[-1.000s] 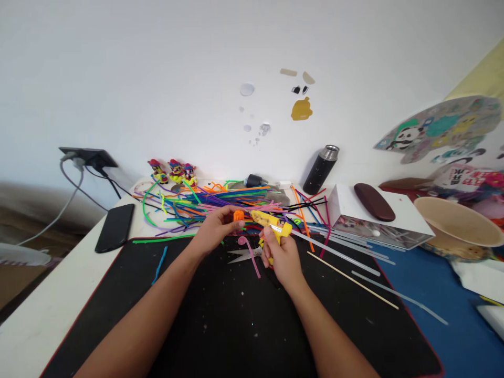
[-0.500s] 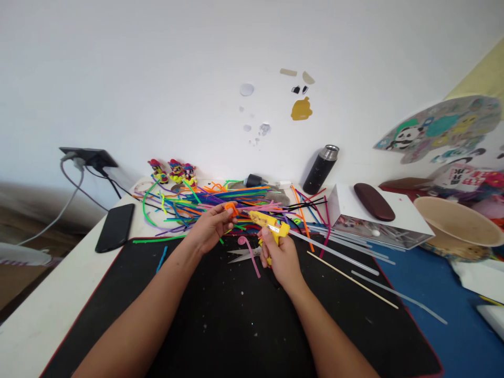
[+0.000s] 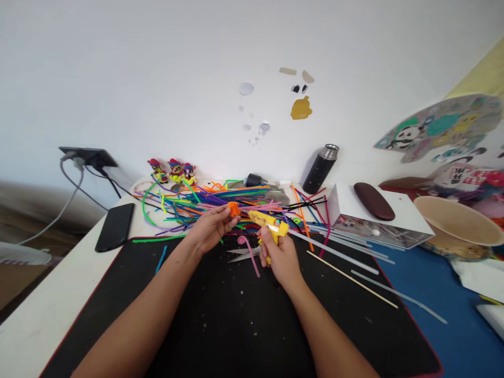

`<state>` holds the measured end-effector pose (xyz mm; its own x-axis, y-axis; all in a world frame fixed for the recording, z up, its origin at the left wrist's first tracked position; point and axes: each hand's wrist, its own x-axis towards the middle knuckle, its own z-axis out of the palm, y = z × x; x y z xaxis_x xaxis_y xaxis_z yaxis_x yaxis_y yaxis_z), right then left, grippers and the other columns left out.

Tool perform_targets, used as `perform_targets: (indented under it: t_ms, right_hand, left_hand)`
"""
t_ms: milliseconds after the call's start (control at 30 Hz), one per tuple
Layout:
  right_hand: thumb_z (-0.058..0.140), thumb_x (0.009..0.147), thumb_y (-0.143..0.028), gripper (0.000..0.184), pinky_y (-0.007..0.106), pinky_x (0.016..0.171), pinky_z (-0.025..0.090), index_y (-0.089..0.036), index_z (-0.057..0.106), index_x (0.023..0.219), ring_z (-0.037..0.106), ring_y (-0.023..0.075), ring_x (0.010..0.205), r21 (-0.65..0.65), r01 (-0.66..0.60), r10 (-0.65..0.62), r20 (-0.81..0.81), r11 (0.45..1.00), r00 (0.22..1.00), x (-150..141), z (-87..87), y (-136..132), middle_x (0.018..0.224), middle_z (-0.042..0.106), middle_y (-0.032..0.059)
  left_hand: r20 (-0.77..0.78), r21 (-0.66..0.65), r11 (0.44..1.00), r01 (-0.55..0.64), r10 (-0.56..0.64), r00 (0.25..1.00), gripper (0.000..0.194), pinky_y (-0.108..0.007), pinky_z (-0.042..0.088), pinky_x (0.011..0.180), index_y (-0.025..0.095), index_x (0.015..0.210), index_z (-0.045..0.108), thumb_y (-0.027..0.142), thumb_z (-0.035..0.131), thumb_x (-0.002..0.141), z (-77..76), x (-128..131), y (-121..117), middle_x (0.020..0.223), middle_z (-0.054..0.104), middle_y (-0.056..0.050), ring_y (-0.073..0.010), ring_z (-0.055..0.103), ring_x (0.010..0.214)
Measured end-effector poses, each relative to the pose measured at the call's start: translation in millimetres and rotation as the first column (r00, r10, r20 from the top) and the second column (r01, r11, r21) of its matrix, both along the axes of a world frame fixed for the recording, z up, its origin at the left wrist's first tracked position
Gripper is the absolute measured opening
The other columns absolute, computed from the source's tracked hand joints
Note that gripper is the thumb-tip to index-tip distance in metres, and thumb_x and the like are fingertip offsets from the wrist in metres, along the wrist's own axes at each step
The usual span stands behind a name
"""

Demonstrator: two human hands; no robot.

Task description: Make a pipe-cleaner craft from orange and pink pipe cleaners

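My left hand [image 3: 212,227] pinches a small orange piece of bent pipe cleaner [image 3: 233,209] between thumb and fingertips. My right hand [image 3: 280,257] is wrapped round the handle of a yellow hot glue gun [image 3: 268,223], whose nozzle points left and sits close to the orange piece; I cannot tell if they touch. A long translucent glue stick [image 3: 334,254] runs out of the gun's back end. Below the hands, a pink pipe cleaner with a coiled end [image 3: 252,257] lies across the blades of open scissors [image 3: 241,255], their handles hidden by my right hand.
Many coloured pipe cleaners [image 3: 220,197] are heaped behind the black mat [image 3: 220,325]. A black flask [image 3: 321,169], a white box [image 3: 405,210] with a dark case on it, and a bowl [image 3: 459,218] stand right. A phone [image 3: 115,227] and several small figures [image 3: 176,170] are left.
The orange piece has been turned in my left fingers and shows a broader, ridged side. The glue gun has shifted very slightly; its nozzle stays close by.
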<state>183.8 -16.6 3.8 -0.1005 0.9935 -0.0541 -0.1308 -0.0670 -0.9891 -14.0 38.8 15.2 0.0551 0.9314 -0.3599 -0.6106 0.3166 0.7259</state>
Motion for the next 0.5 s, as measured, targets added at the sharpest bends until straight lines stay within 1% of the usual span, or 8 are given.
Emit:
perform_targets:
  t_ms: [100, 233, 400, 500]
  right_hand:
    - [0.064, 0.088, -0.079, 0.061, 0.022, 0.038, 0.032, -0.018, 0.065, 0.086, 0.046, 0.0108, 0.035, 0.007, -0.005, 0.005, 0.016, 1.0, 1.0, 0.3, -1.0, -0.3, 0.044, 0.045, -0.0081]
    - [0.064, 0.09, -0.078, 0.06, 0.022, 0.039, 0.032, -0.019, 0.065, 0.081, 0.046, 0.011, 0.036, 0.015, -0.005, 0.005, 0.04, 1.0, 0.999, 0.2, -2.1, -1.3, 0.044, 0.046, -0.0068]
    - [0.062, 0.091, -0.077, 0.059, 0.023, 0.04, 0.032, -0.021, 0.06, 0.074, 0.047, 0.0111, 0.037, 0.021, -0.012, 0.01, 0.063, 1.0, 0.998, -0.2, -0.7, -2.0, 0.044, 0.046, -0.0062]
    - [0.062, 0.09, -0.078, 0.059, 0.023, 0.04, 0.032, -0.021, 0.06, 0.075, 0.046, 0.0115, 0.037, 0.022, -0.009, 0.007, 0.068, 1.0, 0.998, -0.1, 1.3, -1.8, 0.044, 0.045, -0.0065]
  left_hand:
    - [0.018, -0.012, 1.0, -0.02, 0.02, 1.0, 0.013, -0.016, 0.064, 0.063, 0.008, 0.09, 0.076, -0.002, 0.07, 0.09, 0.5, -0.7, 0.6, 0.084, 0.077, -0.006, -0.0104, 0.074, 0.066]
    - [0.045, 0.004, 1.0, 0.0, -0.001, 0.999, 0.009, -0.013, 0.061, 0.057, 0.01, 0.09, 0.076, 0.001, 0.076, 0.087, -1.6, -2.4, 0.5, 0.079, 0.074, -0.004, -0.009, 0.072, 0.062]
    - [0.079, 0.028, 0.999, 0.04, -0.042, 0.996, 0.011, -0.012, 0.059, 0.056, 0.009, 0.091, 0.076, 0.002, 0.081, 0.084, -6.0, -5.2, 1.0, 0.078, 0.072, -0.004, -0.0092, 0.07, 0.064]
    - [0.085, 0.034, 0.998, 0.06, -0.062, 0.994, 0.012, -0.012, 0.057, 0.056, 0.009, 0.091, 0.076, 0.003, 0.081, 0.083, -8.4, -6.9, 1.7, 0.077, 0.07, -0.003, -0.0085, 0.068, 0.064]
